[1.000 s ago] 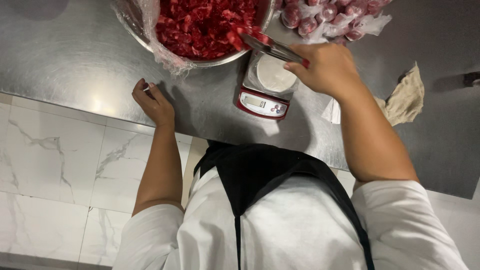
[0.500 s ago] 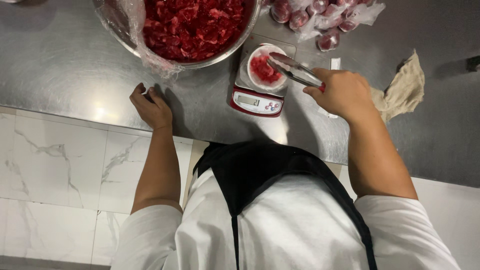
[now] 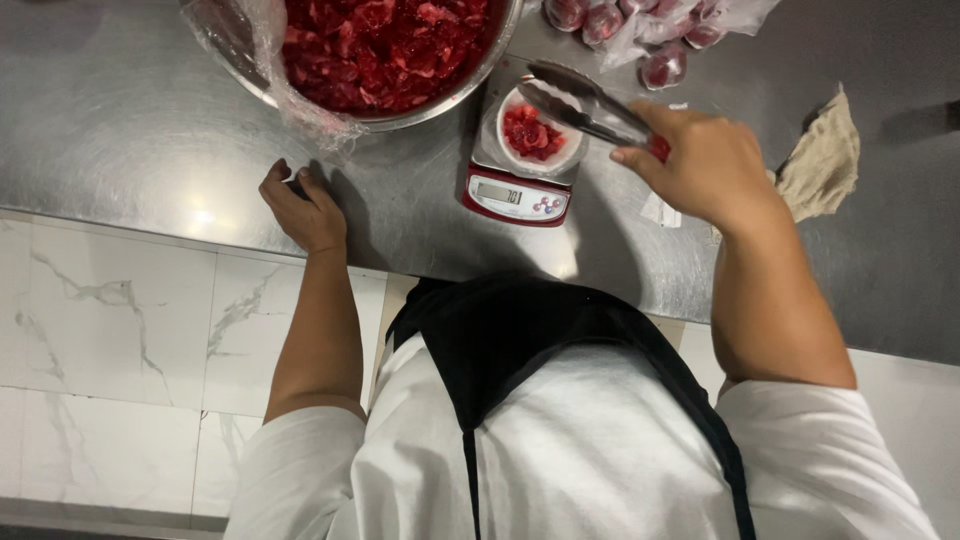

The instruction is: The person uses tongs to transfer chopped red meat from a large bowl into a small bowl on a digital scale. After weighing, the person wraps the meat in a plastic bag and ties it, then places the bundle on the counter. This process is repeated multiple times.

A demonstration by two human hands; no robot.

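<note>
Head view, catalogued left to right.

Steel counter: grey, bare at upper left, white marble-look tiling below its edge.

Left hand: lower left of centre, curled, fingertips pressed on the counter near its edge; holds nothing, same spot as a second ago.

Metal bowl: top centre, lined with clear plastic film, filled with red meat pieces.

Kitchen scale: red and white, just below the bowl's right rim, display lit. On it sits a small white cup holding a few red pieces. A second ago the cup was empty; now it carries a portion, so one weighing is in progress.

Tongs: metal, arms drawn nearly together, tips over the cup's right edge; whether they still pinch meat cannot be told.

Right hand: right of centre, closed around the tongs' handle end; lower in frame than half a second ago.

Filled clear packets: top right, red contents.

Beige cloth: crumpled, far right.
</note>
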